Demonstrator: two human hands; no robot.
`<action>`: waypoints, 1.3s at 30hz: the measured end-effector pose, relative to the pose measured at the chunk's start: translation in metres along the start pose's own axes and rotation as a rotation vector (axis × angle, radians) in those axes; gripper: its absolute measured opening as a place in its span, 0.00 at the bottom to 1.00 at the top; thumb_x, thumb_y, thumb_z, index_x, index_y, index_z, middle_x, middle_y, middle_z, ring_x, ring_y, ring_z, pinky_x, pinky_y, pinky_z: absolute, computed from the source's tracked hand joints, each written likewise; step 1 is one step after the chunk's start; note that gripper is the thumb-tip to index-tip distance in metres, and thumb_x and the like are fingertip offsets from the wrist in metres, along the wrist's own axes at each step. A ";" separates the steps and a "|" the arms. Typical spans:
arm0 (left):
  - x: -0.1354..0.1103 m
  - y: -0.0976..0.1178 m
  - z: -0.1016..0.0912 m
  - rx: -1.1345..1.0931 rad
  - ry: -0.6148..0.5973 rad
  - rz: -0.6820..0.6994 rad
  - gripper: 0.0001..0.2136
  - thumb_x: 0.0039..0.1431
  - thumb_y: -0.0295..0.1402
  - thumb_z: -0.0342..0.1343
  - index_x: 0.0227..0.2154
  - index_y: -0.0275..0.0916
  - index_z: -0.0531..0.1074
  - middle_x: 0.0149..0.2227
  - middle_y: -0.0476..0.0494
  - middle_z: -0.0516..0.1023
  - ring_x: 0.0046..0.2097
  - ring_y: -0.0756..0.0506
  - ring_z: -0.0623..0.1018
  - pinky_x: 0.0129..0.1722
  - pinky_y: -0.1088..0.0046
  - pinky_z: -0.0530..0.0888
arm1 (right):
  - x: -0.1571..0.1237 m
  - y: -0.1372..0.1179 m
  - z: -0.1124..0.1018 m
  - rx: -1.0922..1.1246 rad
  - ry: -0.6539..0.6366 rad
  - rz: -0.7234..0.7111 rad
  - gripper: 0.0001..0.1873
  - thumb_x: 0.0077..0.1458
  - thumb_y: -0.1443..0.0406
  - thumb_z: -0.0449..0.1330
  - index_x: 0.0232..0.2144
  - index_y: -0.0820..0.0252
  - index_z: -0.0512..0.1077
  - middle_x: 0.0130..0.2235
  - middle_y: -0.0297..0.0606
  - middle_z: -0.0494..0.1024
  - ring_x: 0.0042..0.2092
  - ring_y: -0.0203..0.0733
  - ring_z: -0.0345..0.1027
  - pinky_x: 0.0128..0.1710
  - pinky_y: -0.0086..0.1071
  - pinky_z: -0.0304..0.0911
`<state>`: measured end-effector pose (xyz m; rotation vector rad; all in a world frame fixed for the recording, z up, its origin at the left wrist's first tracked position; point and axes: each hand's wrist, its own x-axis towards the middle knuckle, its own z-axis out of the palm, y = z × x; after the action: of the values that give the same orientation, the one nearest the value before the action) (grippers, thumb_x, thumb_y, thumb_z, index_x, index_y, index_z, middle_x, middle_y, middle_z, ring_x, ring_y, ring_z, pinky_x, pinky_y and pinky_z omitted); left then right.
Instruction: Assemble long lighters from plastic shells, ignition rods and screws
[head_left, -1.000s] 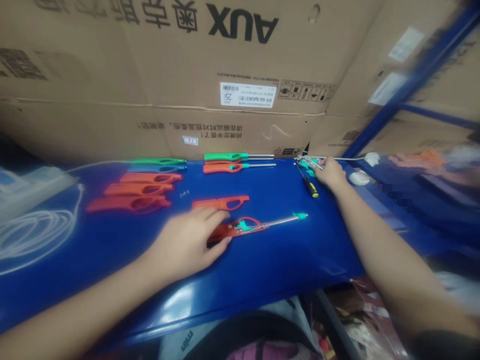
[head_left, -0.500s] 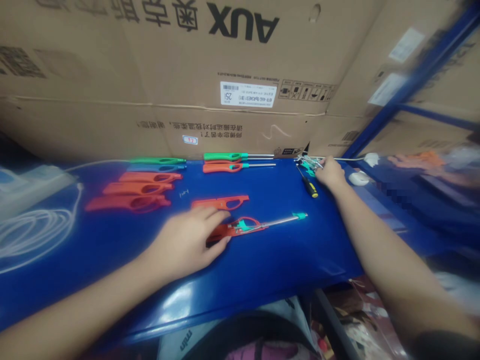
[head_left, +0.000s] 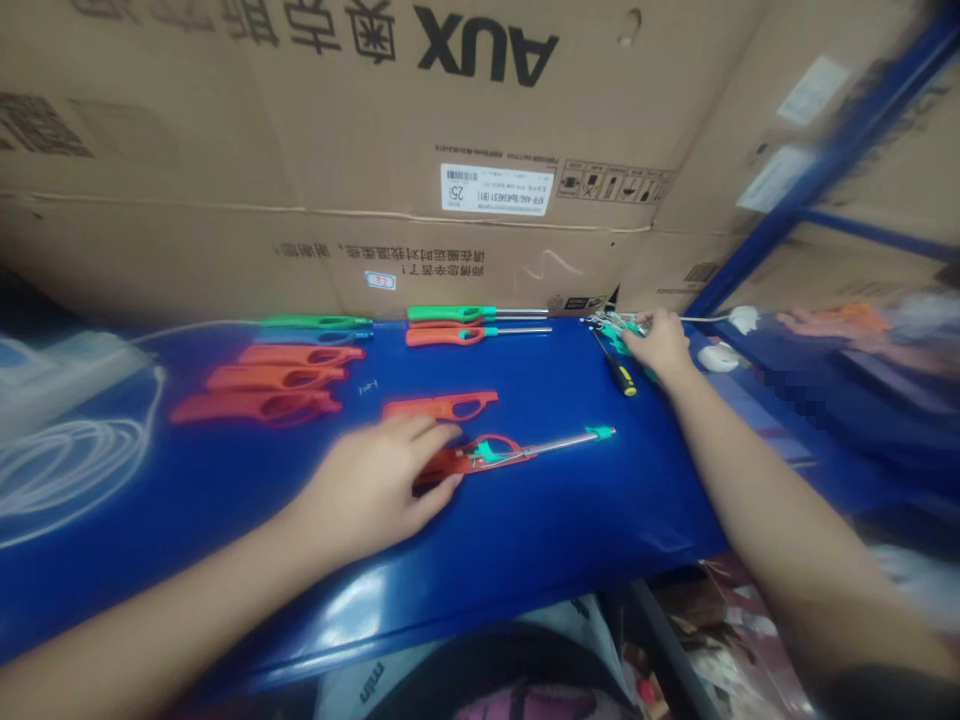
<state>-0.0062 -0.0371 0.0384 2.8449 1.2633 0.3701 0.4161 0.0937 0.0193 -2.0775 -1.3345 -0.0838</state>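
My left hand (head_left: 375, 480) is closed around the handle end of an open red lighter (head_left: 513, 462), which lies on the blue table with a teal trigger piece inside. Its metal tube points right and carries a teal bit near the tip. Just behind it is a red handle shell (head_left: 469, 404). At the back right, my right hand (head_left: 661, 345) has its fingers curled into a pile of small metal and teal parts (head_left: 609, 325); what they pinch is hidden. A black and yellow screwdriver (head_left: 622, 377) lies beside this pile.
Two long lighters, one green (head_left: 450, 313) and one red (head_left: 442, 337), lie along the cardboard (head_left: 300, 150) at the back. Several red shells (head_left: 255, 403) sit at left, near a coiled white cable (head_left: 97, 460). A blue metal post (head_left: 810, 170) stands right.
My right hand has shifted slightly at the parts pile, and the small parts under its fingers have moved a little to the left. The left hand and its lighter are still.
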 end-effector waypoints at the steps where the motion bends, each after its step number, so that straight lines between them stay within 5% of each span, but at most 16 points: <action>1: 0.000 0.000 0.000 -0.002 -0.002 -0.002 0.17 0.65 0.43 0.51 0.52 0.45 0.73 0.51 0.44 0.80 0.47 0.39 0.81 0.39 0.64 0.78 | 0.000 -0.003 -0.002 0.041 0.011 -0.025 0.08 0.46 0.65 0.60 0.32 0.57 0.66 0.45 0.50 0.73 0.52 0.58 0.65 0.53 0.50 0.59; 6: 0.000 0.000 0.000 -0.040 -0.003 -0.006 0.16 0.66 0.44 0.51 0.51 0.45 0.73 0.50 0.45 0.80 0.47 0.38 0.80 0.40 0.61 0.78 | -0.005 -0.026 -0.008 0.303 -0.010 -0.153 0.03 0.51 0.65 0.57 0.31 0.56 0.65 0.40 0.46 0.77 0.47 0.51 0.70 0.52 0.47 0.62; 11: 0.003 0.001 0.004 -0.170 0.069 0.008 0.15 0.66 0.42 0.54 0.49 0.43 0.76 0.49 0.43 0.80 0.50 0.38 0.77 0.47 0.58 0.76 | -0.037 -0.059 -0.007 0.563 -0.241 -0.190 0.14 0.53 0.57 0.62 0.37 0.55 0.62 0.34 0.39 0.80 0.30 0.40 0.70 0.31 0.34 0.66; 15: 0.005 0.004 0.012 -0.324 0.214 0.018 0.15 0.66 0.39 0.56 0.52 0.41 0.76 0.52 0.41 0.78 0.55 0.39 0.73 0.54 0.56 0.73 | -0.086 -0.093 -0.015 0.956 -0.724 -0.124 0.27 0.46 0.55 0.71 0.43 0.56 0.64 0.38 0.40 0.82 0.29 0.34 0.69 0.28 0.29 0.65; 19: 0.005 0.010 0.019 -0.556 0.296 -0.039 0.17 0.67 0.36 0.57 0.57 0.42 0.74 0.53 0.42 0.79 0.55 0.42 0.74 0.57 0.60 0.72 | -0.135 -0.121 -0.023 1.035 -1.001 -0.107 0.23 0.47 0.58 0.73 0.42 0.59 0.70 0.38 0.39 0.82 0.35 0.37 0.76 0.36 0.31 0.70; 27: 0.006 0.027 0.018 -1.013 0.335 -0.252 0.10 0.68 0.34 0.56 0.45 0.43 0.82 0.45 0.46 0.83 0.48 0.46 0.80 0.51 0.71 0.75 | -0.184 -0.134 -0.022 0.902 -0.800 -0.476 0.09 0.54 0.62 0.68 0.33 0.60 0.73 0.30 0.34 0.79 0.30 0.34 0.71 0.31 0.28 0.66; 39: 0.004 0.025 0.019 -1.131 0.385 -0.288 0.07 0.63 0.33 0.61 0.42 0.39 0.79 0.42 0.45 0.84 0.43 0.47 0.83 0.45 0.76 0.80 | -0.172 -0.128 -0.030 0.676 -0.586 -1.044 0.05 0.60 0.64 0.66 0.34 0.59 0.75 0.34 0.38 0.82 0.37 0.40 0.73 0.40 0.36 0.67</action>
<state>0.0185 -0.0491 0.0237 1.6592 0.9738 1.1834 0.2363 -0.0247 0.0389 -0.7104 -2.2697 0.4936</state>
